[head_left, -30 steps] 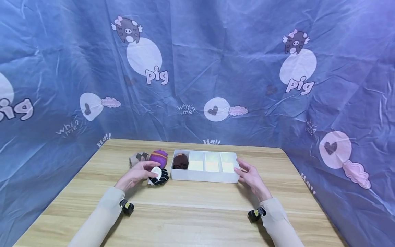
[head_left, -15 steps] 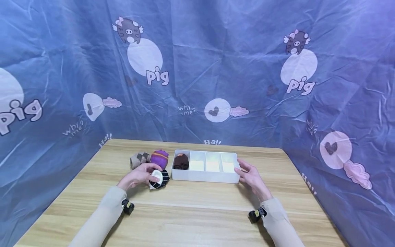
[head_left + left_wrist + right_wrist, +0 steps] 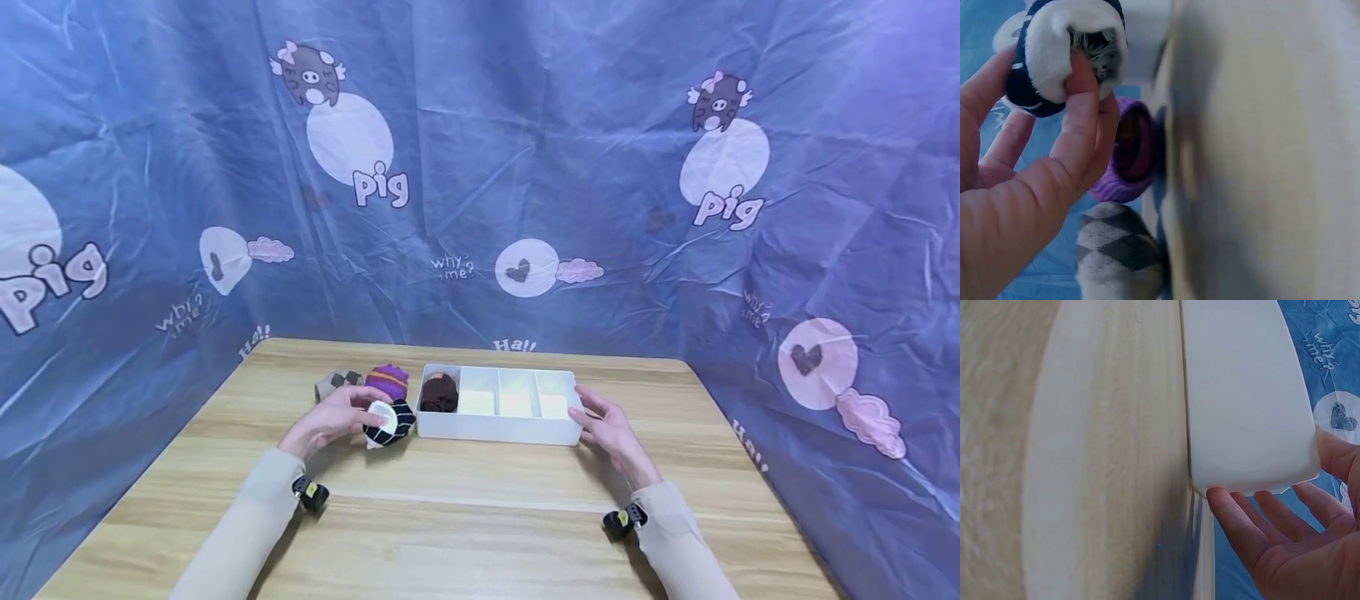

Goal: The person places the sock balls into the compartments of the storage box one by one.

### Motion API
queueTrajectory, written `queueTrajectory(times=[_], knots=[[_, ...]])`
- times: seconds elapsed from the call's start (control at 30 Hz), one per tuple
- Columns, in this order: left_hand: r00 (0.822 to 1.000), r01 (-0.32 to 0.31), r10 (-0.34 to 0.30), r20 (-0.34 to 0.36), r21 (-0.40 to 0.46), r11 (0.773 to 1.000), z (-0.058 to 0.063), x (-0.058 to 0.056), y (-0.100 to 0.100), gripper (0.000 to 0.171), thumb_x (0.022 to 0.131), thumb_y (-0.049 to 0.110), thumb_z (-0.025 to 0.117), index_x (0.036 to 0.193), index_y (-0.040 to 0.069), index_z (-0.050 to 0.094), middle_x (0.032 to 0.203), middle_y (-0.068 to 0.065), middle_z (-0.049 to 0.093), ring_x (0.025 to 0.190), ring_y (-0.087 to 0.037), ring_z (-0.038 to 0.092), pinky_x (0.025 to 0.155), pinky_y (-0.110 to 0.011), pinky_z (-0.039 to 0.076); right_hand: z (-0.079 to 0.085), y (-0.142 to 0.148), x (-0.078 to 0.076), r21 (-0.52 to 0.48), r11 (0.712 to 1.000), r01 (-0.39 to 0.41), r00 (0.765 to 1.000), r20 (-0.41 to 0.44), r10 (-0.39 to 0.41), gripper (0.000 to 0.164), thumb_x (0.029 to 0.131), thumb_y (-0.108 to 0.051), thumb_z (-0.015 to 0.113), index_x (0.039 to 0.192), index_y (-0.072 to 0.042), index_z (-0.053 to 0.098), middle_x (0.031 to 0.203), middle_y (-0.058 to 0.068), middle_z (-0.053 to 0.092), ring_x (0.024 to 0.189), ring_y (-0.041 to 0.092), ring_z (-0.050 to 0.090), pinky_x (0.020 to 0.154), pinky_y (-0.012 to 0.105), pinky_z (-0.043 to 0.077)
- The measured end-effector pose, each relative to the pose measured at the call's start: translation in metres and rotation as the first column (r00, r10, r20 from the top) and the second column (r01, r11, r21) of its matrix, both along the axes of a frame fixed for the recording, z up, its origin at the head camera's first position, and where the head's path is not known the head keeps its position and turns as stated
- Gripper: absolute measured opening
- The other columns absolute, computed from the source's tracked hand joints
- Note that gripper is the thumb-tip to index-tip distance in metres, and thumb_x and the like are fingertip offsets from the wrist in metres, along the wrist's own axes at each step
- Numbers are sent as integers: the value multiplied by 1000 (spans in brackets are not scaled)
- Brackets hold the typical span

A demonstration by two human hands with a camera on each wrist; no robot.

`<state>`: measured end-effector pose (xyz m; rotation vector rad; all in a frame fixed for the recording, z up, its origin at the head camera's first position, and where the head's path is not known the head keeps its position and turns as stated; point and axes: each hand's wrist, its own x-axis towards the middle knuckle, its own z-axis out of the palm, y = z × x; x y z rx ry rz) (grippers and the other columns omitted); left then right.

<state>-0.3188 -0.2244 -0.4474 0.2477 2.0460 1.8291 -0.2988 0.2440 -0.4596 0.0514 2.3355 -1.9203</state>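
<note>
In the head view my left hand (image 3: 333,419) pinches a rolled black sock (image 3: 402,423) with thin white lines and a fluffy white cuff. The left wrist view shows the thumb at the cuff's opening and other fingers behind the sock (image 3: 1029,94). A purple sock (image 3: 387,381) with an orange stripe and a grey argyle sock (image 3: 330,385) lie just beyond that hand. My right hand (image 3: 611,429) touches the right end of a white divided box (image 3: 495,429), with fingertips spread along its end wall in the right wrist view. A dark brown rolled sock (image 3: 439,393) sits in the leftmost compartment.
The wooden table (image 3: 480,517) runs back to a blue printed curtain (image 3: 480,167) that hangs along its back and sides. The box's other compartments, right of the brown sock, show bare white floors.
My left hand first shifted slightly nearer with the black sock, then rose a little and moved it right, toward the box. My right hand and the box stayed in place.
</note>
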Motion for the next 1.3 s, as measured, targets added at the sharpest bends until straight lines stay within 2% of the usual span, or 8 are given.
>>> queueTrajectory(times=[0.17,0.4,0.53,0.67,0.77,1.0,1.1,1.3], knots=[[998,-47,48,-32,10,999,11,-4,2,43,79,4,77,119,1,64,104,-7,64,90,-17,65,81,-29,58,0,1,0,-1,1000,4,1000,-4,-4,64,98,-15,59,154,-7,29,157,23,28,128,32,50,95,34,54],[990,-132,134,-37,53,990,19,-7,9,44,79,3,78,120,3,64,108,-7,62,92,-17,64,84,-29,58,-1,1,0,13,1000,5,1000,7,-5,64,98,-16,60,154,-8,29,157,24,27,128,34,51,97,37,53],[985,-158,166,-48,150,976,21,-12,23,41,81,0,75,120,0,61,109,-7,61,94,-17,65,84,-29,58,-1,2,0,2,1000,5,1000,-1,-5,64,98,-16,60,154,-8,29,158,23,27,128,32,51,95,35,54],[975,-206,219,-48,200,958,19,-16,43,44,84,0,72,124,-4,56,104,-4,62,89,-14,65,77,-25,58,-1,2,0,8,1000,-3,1000,-7,3,66,97,-18,61,154,-8,29,157,23,28,127,30,52,94,33,54],[966,-234,249,-64,181,955,18,-19,61,44,86,3,72,126,-6,54,100,-2,63,83,-12,64,68,-21,55,-2,1,0,14,1000,-4,1000,-5,4,65,97,-18,61,154,-8,29,157,23,28,127,30,52,94,34,54],[949,-279,299,-103,176,944,14,-25,103,24,83,1,74,102,2,59,92,-2,63,80,-12,63,72,-25,58,-1,0,1,15,1000,2,1000,0,-2,64,98,-18,60,154,-9,30,157,23,28,127,30,52,97,37,53],[943,-286,305,-136,140,948,12,-28,118,20,82,4,76,94,4,60,89,-1,62,77,-11,61,68,-26,56,0,0,1,17,1000,5,1000,4,-5,64,98,-18,60,154,-9,30,157,24,28,126,30,52,98,38,52],[931,-285,297,-212,84,955,12,-29,139,19,80,10,79,88,6,63,86,-1,63,73,-10,60,64,-26,56,2,-1,3,21,1000,13,1000,12,-14,64,98,-17,60,154,-10,30,157,24,28,125,28,53,98,38,52]])
